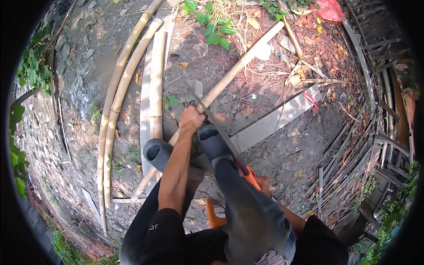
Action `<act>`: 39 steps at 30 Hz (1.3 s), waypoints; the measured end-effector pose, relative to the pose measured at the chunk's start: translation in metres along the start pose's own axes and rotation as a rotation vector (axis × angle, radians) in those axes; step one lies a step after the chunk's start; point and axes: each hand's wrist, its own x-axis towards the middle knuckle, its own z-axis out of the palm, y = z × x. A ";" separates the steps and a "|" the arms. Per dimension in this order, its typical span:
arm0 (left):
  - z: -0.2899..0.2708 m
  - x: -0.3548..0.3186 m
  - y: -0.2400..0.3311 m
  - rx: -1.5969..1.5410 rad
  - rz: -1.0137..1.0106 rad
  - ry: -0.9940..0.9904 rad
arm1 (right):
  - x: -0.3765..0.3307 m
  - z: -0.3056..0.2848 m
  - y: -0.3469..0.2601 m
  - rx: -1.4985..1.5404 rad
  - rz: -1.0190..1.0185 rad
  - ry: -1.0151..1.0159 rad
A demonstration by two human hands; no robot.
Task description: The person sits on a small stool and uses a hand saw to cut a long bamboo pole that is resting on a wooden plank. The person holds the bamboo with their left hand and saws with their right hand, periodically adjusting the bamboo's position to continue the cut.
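At the centre of the frame, the left hand (pixel 191 117) is closed around a bamboo pole (pixel 245 60) slanting from upper right to lower left. Right of lower centre, the right hand (pixel 263 183) grips the orange handle of a handsaw (pixel 222 132), its blade crossing the pole just beside the left hand. Curved bamboo poles (pixel 115 106) lie at left; a grey board (pixel 278 122) lies right of centre.

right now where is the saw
In the head view, the saw is just right of centre, blade crossing the bamboo pole by the left hand, handle in the right hand.
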 end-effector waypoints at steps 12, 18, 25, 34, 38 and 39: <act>-0.006 -0.004 -0.007 0.019 0.023 -0.009 | 0.004 -0.071 -0.038 -0.078 0.170 0.233; 0.017 -0.014 -0.020 0.018 0.255 0.338 | 0.023 -0.060 -0.050 -0.097 0.090 0.172; 0.006 0.004 -0.022 0.102 0.242 0.111 | 0.038 -0.049 -0.059 -0.161 0.010 0.110; -0.013 0.033 -0.037 -0.137 0.311 -0.161 | 0.049 -0.045 -0.068 -0.076 0.025 0.123; -0.022 0.021 -0.023 -0.044 0.281 -0.176 | 0.050 -0.048 -0.066 -0.107 0.034 0.108; -0.025 0.015 -0.018 -0.011 0.258 -0.170 | 0.050 -0.048 -0.067 -0.114 0.023 0.101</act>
